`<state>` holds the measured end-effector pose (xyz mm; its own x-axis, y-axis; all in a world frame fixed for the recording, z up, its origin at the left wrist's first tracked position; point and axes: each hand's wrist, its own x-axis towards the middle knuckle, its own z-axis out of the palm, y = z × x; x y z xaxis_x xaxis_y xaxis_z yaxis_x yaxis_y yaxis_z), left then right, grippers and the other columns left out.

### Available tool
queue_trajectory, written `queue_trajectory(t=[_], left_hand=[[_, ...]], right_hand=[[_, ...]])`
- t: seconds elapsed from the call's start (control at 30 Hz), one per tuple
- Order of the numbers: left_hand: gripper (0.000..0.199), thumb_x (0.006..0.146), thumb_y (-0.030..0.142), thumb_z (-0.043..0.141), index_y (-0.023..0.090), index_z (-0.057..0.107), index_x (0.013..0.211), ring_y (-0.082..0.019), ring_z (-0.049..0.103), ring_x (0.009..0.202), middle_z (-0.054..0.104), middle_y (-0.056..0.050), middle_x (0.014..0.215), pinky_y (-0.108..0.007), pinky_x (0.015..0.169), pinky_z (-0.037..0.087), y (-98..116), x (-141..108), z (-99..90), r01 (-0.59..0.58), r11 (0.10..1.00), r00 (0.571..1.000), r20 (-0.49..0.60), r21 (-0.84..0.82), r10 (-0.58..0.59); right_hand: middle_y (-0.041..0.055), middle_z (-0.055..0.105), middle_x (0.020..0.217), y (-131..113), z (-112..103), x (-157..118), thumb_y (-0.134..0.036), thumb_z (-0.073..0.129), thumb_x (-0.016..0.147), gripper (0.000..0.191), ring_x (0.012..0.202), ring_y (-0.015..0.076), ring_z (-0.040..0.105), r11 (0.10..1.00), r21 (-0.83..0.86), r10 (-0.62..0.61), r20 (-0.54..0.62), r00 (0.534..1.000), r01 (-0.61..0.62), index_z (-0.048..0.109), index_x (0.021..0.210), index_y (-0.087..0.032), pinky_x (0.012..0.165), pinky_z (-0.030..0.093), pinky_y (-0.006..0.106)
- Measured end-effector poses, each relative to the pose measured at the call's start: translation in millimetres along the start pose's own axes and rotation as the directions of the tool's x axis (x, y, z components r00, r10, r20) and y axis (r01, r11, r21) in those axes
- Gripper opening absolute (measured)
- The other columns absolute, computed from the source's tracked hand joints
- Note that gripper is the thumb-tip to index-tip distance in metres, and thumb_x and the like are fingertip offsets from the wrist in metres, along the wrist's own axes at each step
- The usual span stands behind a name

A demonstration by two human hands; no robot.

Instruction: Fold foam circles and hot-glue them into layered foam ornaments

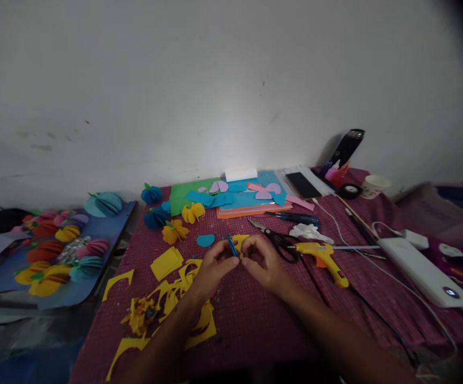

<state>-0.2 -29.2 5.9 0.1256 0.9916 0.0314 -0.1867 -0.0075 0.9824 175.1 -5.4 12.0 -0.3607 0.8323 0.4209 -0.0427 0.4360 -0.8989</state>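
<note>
Between the thumb and fingers of my left hand [211, 269] is a folded piece of blue paper [232, 246], held on edge above the table. My right hand [265, 266] is close beside it, fingers curled and thumb drawn in; whatever is in its pinch is hidden. Just behind the hands lies some yellow paper [241, 239], partly covered by them. A blue paper half-circle [205, 240] rests left of the fingers. Square yellow sheets [166, 263] are stacked farther left, and cut yellow scraps [171, 298] spread around my left forearm.
Scissors [281, 245], a yellow glue gun [321, 258] and a cutter knife [293, 217] lie to the right, with a white power bank [423, 272] and cable beyond. Paper pumpkins [174, 231] sit at left, more on a blue board [115, 240]. A phone [303, 185] lies near the wall.
</note>
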Motion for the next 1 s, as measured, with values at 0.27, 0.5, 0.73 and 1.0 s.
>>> queue_trajectory(t=[0.27, 0.5, 0.73, 1.0], left_hand=[[0.041, 0.08, 0.035, 0.078, 0.019, 0.068, 0.116, -0.026, 0.061, 0.109, 0.069, -0.006, 0.114, -0.036, 0.098, 0.045, 10.6, -1.4, 2.6, 0.005, 0.998, 0.997, 0.073, 0.064, -0.01], [0.043, 0.08, 0.037, 0.077, 0.02, 0.067, 0.118, -0.027, 0.06, 0.11, 0.068, -0.007, 0.116, -0.037, 0.099, 0.045, 10.5, -2.1, -1.7, -0.01, 0.994, 0.995, 0.102, 0.108, -0.001], [0.048, 0.08, 0.037, 0.077, 0.02, 0.065, 0.124, -0.029, 0.059, 0.113, 0.066, -0.009, 0.12, -0.04, 0.101, 0.044, 2.8, -2.6, -8.5, -0.041, 0.983, 0.994, 0.107, 0.18, 0.021], [0.048, 0.08, 0.039, 0.077, 0.019, 0.065, 0.121, -0.028, 0.059, 0.11, 0.066, -0.009, 0.117, -0.038, 0.099, 0.045, 5.8, -2.9, -8.8, -0.057, 0.978, 0.992, 0.118, 0.202, 0.034]], right_hand=[[-0.0016, 0.047, 0.081, 2.6, -1.5, 2.4, -0.028, 0.064, 0.088, 0.014, 0.071, 0.0145, 0.044, 0.99, 0.123, 0.073, 0.029, 0.997, -0.076, 0.051, 0.087, -0.022, 0.064, 0.038, 0.028], [-0.0009, 0.049, 0.081, -0.1, -3.1, 2.7, -0.033, 0.063, 0.089, 0.015, 0.071, 0.0151, 0.046, 0.995, 0.084, 0.049, 0.037, 0.998, -0.052, 0.052, 0.087, -0.022, 0.064, 0.04, 0.028], [-0.0006, 0.05, 0.08, -1.2, -3.1, 1.8, -0.028, 0.062, 0.088, 0.011, 0.072, 0.0155, 0.048, 0.998, 0.054, 0.032, 0.03, 0.999, -0.034, 0.053, 0.086, -0.022, 0.065, 0.041, 0.028], [-0.0006, 0.05, 0.078, -7.2, -3.6, 1.9, -0.024, 0.059, 0.088, 0.007, 0.07, 0.0153, 0.048, 1.0, 0.012, 0.015, 0.029, 0.999, -0.015, 0.053, 0.084, -0.022, 0.063, 0.04, 0.027]])
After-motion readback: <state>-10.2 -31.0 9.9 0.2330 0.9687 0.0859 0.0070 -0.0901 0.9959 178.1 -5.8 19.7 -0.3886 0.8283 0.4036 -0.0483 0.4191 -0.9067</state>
